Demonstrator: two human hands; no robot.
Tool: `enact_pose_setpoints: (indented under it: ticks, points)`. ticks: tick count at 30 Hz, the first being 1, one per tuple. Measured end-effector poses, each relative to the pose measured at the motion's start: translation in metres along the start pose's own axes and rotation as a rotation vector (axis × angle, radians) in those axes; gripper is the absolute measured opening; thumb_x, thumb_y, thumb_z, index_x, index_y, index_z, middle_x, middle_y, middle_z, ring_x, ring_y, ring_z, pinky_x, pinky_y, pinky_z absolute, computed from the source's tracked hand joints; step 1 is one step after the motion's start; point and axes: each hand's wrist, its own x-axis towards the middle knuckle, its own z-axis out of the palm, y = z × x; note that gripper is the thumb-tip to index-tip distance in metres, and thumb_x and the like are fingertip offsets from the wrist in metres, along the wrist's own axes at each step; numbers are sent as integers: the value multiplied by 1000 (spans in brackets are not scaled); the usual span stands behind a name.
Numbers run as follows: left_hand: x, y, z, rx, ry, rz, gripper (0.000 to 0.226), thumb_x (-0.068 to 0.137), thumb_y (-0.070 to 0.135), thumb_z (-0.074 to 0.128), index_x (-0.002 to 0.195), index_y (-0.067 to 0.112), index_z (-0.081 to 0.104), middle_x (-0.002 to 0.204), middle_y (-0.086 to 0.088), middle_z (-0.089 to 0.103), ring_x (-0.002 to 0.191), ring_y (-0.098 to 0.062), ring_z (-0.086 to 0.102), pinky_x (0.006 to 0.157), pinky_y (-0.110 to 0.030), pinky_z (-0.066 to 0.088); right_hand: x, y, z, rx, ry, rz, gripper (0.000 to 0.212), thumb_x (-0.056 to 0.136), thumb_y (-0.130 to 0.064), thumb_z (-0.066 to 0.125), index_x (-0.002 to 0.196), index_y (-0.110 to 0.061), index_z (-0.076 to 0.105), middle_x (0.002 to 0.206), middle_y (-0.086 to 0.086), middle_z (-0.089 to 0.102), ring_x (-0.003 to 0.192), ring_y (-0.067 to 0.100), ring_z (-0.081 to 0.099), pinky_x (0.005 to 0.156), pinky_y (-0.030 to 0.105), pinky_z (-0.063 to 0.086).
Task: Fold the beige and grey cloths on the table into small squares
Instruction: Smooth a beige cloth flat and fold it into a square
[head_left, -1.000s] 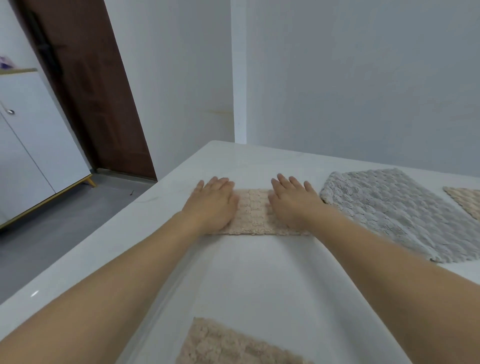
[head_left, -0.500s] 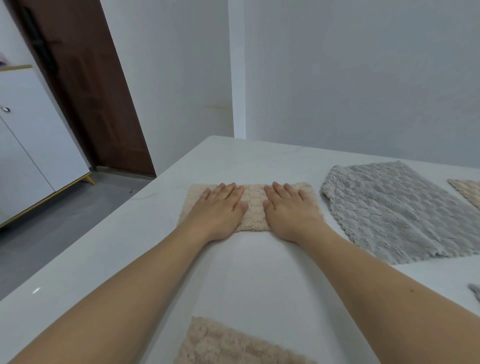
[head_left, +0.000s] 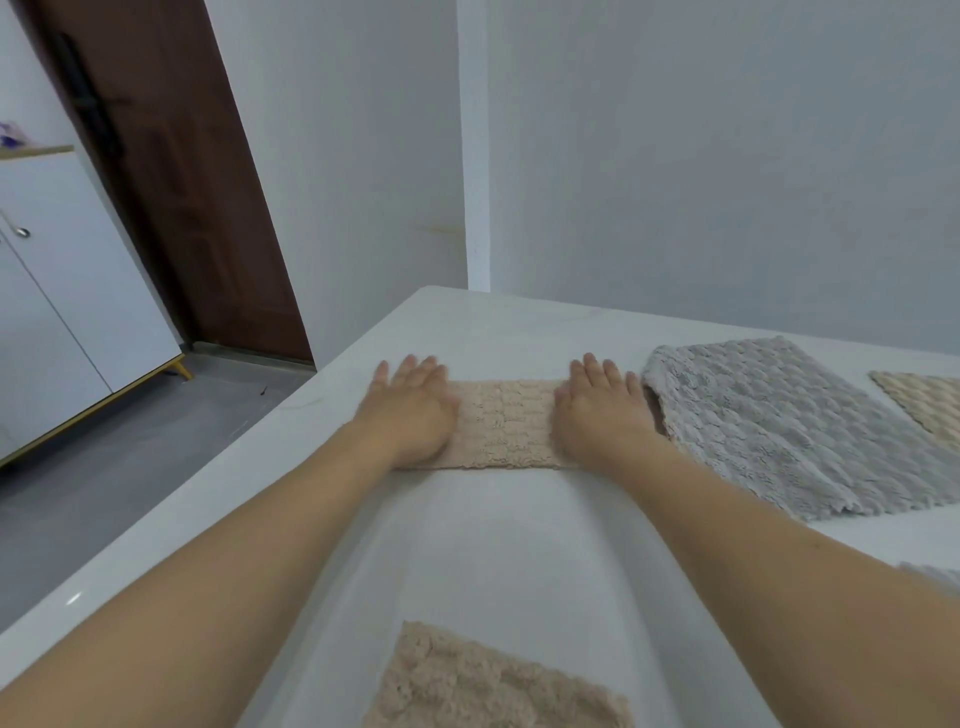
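Observation:
A folded beige cloth (head_left: 506, 423) lies as a strip on the white table (head_left: 498, 561), near its far left corner. My left hand (head_left: 410, 410) presses flat on the strip's left end with straight fingers. My right hand (head_left: 597, 410) presses flat on its right end, fingers straight as well. Both ends of the strip are hidden under my palms. A grey cloth (head_left: 789, 421) lies spread out just right of my right hand. Another beige cloth (head_left: 493, 686) lies at the near edge of the view.
A third beige cloth (head_left: 930, 405) shows at the right edge, and a grey scrap (head_left: 935, 574) lower down. The table's left edge drops to a grey floor (head_left: 104, 483). A white cabinet (head_left: 62, 291) and a brown door (head_left: 176, 176) stand at the left; a white wall backs the table.
My hands slid apart along the beige strip, from side by side at its middle half a second ago to its two ends now.

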Motion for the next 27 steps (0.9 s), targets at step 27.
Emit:
enact_pose_setpoints:
  ticks: [27]
  points:
    - [-62,-26,11,-45,266,419,35,78,51,45,105,29,42,104,13,40,90,-10,40,82,-28,36,-2,6,21,-30,-73,-117,59,103,-40,13,155,-13,7,163,3,-1,149,19,-5,121,41,-4]
